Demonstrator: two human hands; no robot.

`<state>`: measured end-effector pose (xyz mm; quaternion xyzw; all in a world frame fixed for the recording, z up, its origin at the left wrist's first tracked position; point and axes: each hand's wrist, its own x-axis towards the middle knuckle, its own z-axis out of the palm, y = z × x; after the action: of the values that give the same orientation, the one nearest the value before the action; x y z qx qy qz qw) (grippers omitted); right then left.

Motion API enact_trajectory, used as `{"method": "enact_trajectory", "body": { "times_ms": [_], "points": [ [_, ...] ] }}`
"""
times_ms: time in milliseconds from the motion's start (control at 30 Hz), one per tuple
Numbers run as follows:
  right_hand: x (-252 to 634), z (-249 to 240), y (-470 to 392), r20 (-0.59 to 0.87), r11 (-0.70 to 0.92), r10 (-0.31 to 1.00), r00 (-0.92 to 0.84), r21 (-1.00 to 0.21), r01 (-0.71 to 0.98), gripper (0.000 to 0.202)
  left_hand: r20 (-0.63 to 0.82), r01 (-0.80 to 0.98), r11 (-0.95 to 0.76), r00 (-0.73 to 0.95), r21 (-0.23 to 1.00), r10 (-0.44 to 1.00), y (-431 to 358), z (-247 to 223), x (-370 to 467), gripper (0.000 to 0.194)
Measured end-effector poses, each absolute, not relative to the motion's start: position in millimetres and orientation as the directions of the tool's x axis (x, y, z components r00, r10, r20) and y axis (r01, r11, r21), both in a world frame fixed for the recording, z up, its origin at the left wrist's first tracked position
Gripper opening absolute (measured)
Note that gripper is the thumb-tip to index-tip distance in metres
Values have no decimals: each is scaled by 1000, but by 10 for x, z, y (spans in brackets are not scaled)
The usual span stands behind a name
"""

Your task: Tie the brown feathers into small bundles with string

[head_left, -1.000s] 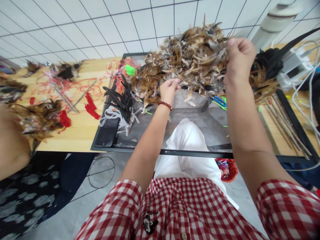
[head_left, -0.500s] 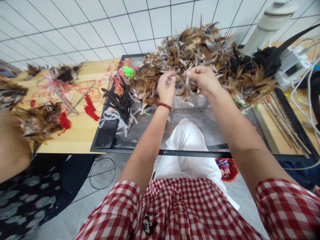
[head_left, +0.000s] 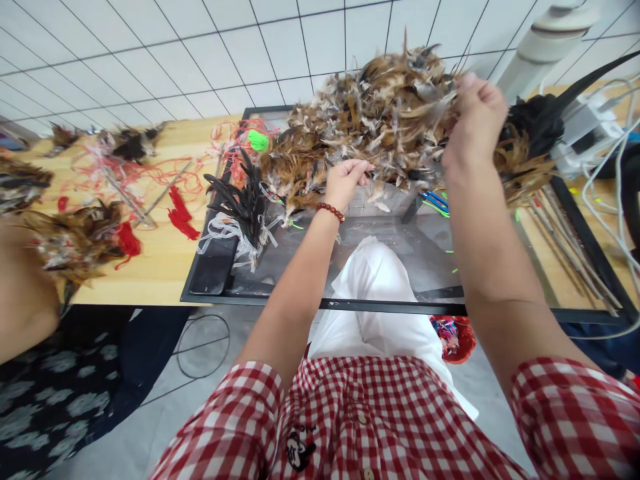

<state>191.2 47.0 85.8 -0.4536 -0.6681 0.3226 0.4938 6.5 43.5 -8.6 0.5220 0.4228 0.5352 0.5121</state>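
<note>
The person's left hand, with a red bead bracelet at its wrist, is at the centre of the frame, by the front edge of a large pile of feathers. Its fingers are drawn in narrow, thumb near the forefinger; whether a feather sits between them cannot be told. The right hand is at the upper right, against the pile's right side, its fingers bunched close; it is blurred there, so what it may hold is unclear.

The pile, mostly brown with pale and grey tufts, fills the upper middle, resting on the back of a black frame on the wooden desk. Blue snips lie just in front of it, beside the right forearm. Left of centre are a green tuft, a bunch of black feathers with white strips near its base, and a dark phone.

Thin sticks lie at the right. At the far left, a co-worker's blurred arm is beside brown feathers and red yarn.
</note>
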Motion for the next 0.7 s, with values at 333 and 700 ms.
{"method": "enact_trajectory", "body": {
  "times_ms": [333,700],
  "points": [
    [1618,453,503,334,301,942,38,-887,352,28,211,-310,-203,-9,929,977,526,-73,86,23],
    [1563,313,512,547,524,829,-117,-685,507,49,-39,-337,77,118,938,992,253,111,196,34]
  ]
}}
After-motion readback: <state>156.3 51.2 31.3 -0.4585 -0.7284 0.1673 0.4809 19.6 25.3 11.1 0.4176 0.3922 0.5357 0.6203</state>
